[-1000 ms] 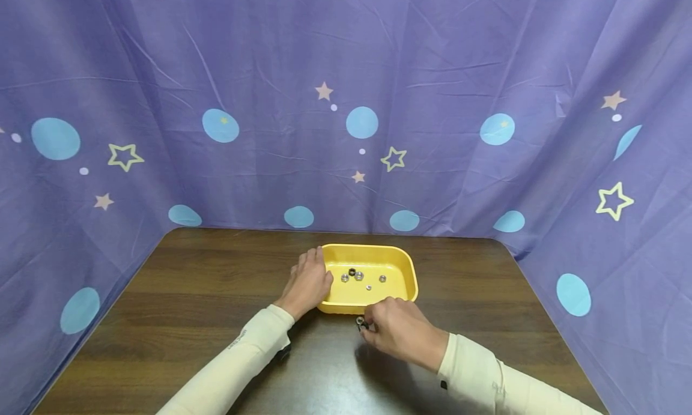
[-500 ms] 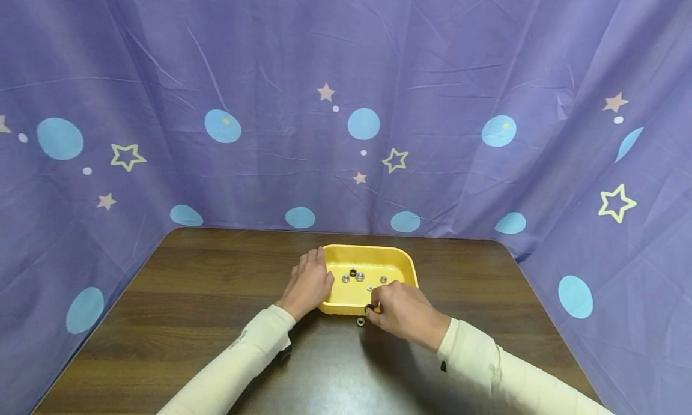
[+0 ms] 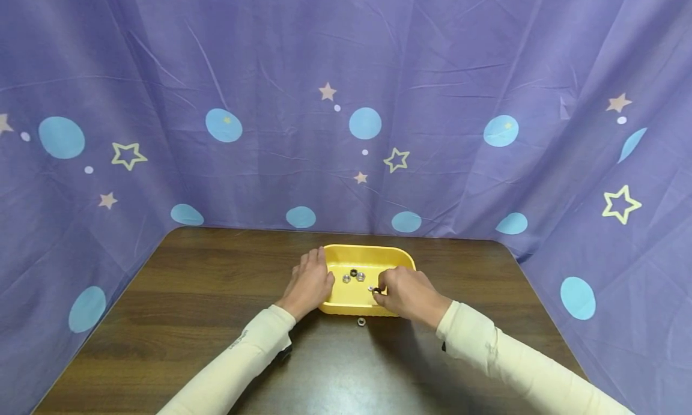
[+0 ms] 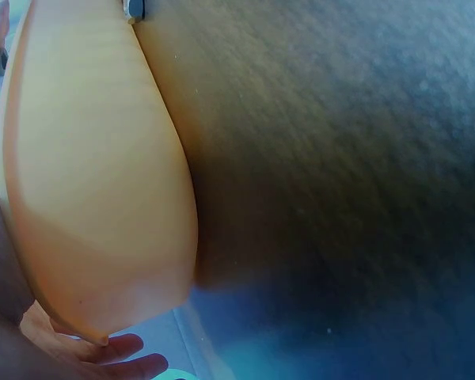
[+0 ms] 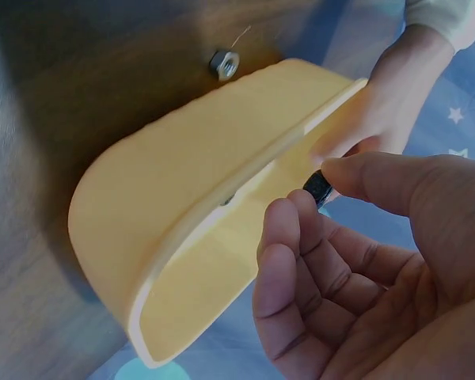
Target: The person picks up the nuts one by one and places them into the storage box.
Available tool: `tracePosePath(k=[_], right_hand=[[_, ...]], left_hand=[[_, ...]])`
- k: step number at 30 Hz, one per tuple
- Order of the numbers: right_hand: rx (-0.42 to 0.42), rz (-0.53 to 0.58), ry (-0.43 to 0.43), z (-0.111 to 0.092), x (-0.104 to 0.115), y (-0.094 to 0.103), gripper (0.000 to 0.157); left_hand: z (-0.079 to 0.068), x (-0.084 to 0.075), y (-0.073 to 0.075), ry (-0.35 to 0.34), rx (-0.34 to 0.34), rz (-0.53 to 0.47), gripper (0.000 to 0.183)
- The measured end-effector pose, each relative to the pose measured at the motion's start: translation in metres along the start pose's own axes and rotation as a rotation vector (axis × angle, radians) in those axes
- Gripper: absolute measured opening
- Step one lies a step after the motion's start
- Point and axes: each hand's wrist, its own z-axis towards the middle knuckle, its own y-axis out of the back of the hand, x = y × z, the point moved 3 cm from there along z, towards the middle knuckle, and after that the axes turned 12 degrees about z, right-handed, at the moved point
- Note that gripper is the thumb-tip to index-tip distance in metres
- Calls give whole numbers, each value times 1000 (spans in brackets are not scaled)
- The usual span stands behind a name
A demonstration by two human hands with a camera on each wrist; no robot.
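My left hand grips the left end of a yellow tray, its thumb at the inner side of the wall. Above the tray's right part, my right hand pinches a black nut between thumb and index finger. Inside the tray lie silver nuts, another black nut and a small silver nut. One silver nut rests on the table just in front of the tray. The right hand hides part of the tray's right end.
The tray stands on a dark wooden table. A purple curtain with stars and blue dots hangs around the table's back and sides.
My right hand has picked up the black nut from beside the silver one on the table and carried it up over the tray's front wall. The left hand has stayed in place.
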Motion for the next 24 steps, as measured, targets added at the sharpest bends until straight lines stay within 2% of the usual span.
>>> tracePosePath(k=[11,15,19,24], right_hand=[[59,-50,-75,22,-17,-4,21],[83,-34,-95,29,-23,-7,27],[74,-21,-83,34,-26,-10,33],[32,-30,-40,37,-29,-14,22]], left_hand=[[0,1,-1,-6,-1,0,67],[-1,2,0,-3,5,0,68],[-2,2,0,-1,10,-1,68],[-1,2,0,1,12,-4,69]])
